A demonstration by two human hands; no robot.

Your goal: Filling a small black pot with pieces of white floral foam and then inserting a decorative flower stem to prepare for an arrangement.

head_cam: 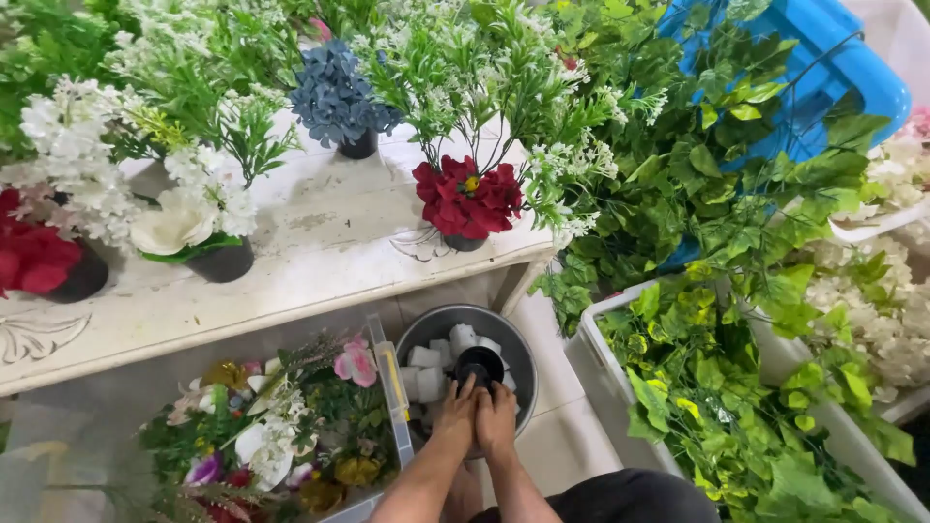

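Observation:
Both my hands reach down into a round grey metal basin [511,341] on the floor. My left hand [454,415] and my right hand [496,419] close together around a small black pot [480,365] from its near side. White foam blocks [426,371] lie in the basin around the pot. My fingers cover the pot's near wall.
A worn white table [310,232] holds black pots of artificial flowers: a red bloom [467,199], a blue bunch [337,92], white blooms [179,225]. A clear bin of mixed flowers [281,436] stands left of the basin. A white crate of green leaves [736,407] and a blue tub [823,58] stand right.

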